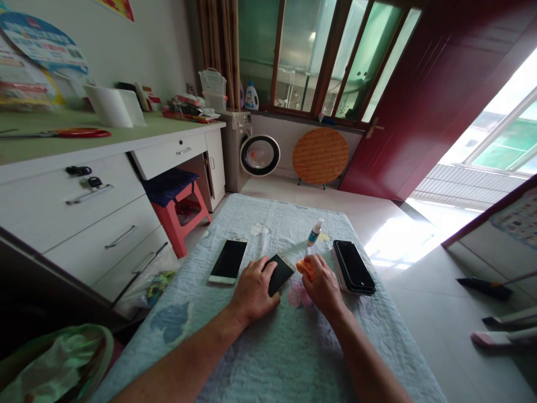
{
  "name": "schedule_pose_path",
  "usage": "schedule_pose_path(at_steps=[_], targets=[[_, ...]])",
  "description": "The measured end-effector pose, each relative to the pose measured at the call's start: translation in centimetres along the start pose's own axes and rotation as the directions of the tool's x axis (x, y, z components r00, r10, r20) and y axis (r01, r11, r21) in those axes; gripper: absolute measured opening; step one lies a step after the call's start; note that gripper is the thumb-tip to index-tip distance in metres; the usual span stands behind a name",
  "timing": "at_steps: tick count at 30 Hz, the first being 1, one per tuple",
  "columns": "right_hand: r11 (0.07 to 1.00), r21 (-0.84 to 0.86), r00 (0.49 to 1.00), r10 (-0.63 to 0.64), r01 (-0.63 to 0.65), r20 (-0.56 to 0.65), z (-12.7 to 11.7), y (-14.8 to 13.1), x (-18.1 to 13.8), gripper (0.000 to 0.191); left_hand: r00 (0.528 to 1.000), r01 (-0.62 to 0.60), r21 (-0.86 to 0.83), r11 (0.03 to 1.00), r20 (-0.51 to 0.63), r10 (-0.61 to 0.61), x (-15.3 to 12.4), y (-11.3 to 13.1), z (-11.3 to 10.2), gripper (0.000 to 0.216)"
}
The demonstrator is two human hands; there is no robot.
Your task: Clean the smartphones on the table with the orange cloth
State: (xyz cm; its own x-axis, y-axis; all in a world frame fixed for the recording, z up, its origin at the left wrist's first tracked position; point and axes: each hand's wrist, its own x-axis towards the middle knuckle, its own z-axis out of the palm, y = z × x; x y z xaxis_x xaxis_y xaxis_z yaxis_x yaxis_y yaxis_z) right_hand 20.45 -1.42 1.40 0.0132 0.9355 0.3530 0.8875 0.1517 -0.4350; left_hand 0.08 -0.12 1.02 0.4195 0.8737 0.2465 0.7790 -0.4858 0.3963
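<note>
No legible text, label, brand or number in view.

Printed matter present but unreadable: round blue-and-white printed poster (pixel 44 42) on the wall above the pale green desk, lettering blurred; red-and-yellow printed sheet (pixel 118 6) at the upper wall edge, cut off; white-and-blue plastic detergent bottle (pixel 251 96) by the window, label too small; small white dropper bottle with teal label (pixel 314 232) on the pale blue quilted cloth, marking indistinct; patterned chart (pixel 518 215) at right, characters too small.
</note>
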Motion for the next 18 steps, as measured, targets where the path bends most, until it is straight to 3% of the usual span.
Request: schedule_pose_path(at_steps=[4,9,14,18], targets=[[0.999,0.028,0.999,-0.038,0.037,0.017,0.4,-0.5,-0.1,0.023,0.995,0.062,0.023,0.998,0.079,-0.064,-0.1,0.1,-0.2,0.060],[0.991,0.103,0.997,-0.083,0.081,0.010,0.8,-0.8,-0.1,0.021,0.970,0.057,-0.038,0.998,0.238,-0.047,-0.2,-0.8,-1.4,0.095],[0.991,0.111,0.996,-0.072,0.076,-0.047,1.2,-0.3,0.0,0.031,0.870,0.009,-0.198,0.980,0.484,0.090,-0.2,-2.1,-2.7,0.122],[0.994,0.111,0.996,-0.012,0.021,-0.084,1.6,0.0,0.1,0.034,0.852,-0.026,-0.232,0.972,0.503,0.142,-0.4,-1.9,-2.9,0.118]])
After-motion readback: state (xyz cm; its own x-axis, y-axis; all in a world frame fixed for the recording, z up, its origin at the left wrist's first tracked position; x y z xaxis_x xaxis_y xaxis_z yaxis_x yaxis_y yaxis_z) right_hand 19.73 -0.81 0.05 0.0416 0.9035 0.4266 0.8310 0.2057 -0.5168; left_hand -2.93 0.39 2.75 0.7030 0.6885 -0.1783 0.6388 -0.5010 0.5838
